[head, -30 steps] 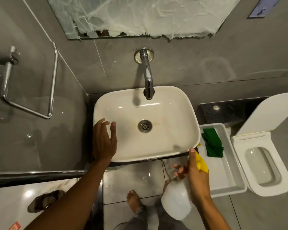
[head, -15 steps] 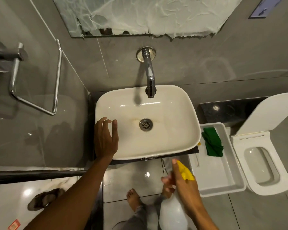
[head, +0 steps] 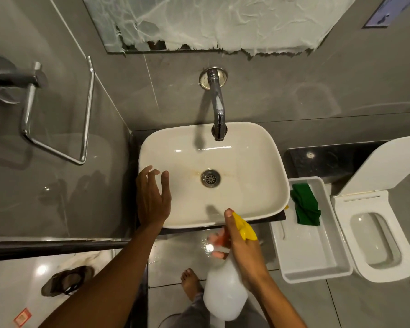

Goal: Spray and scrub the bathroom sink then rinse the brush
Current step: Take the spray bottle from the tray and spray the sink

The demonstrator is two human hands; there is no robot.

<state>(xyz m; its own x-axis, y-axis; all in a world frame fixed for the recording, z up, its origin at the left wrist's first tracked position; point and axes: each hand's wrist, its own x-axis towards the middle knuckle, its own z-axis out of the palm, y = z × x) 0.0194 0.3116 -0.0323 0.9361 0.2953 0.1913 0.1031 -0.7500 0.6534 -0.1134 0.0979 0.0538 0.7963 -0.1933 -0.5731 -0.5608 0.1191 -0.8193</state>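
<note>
A white rectangular sink (head: 253,162) sits under a chrome wall tap (head: 217,107), with a metal drain (head: 210,178) in its middle and faint brown staining beside it. My right hand (head: 243,252) grips a white spray bottle (head: 224,294) with a yellow and red trigger head (head: 244,229), held just in front of the sink's near rim, nozzle toward the basin. My left hand (head: 153,197) hovers over the sink's left rim with fingers spread and nothing in it. No brush is visible.
A white tray (head: 317,263) on the floor right of the sink holds a green cloth (head: 305,207). A toilet (head: 376,235) with raised lid stands at far right. A chrome towel rail (head: 57,114) juts from the left wall. My bare foot (head: 191,282) and a sandal (head: 64,281) are below.
My right hand has carried the spray bottle left and up, from beside the tray to the sink's front rim. My left hand stays at the left rim.
</note>
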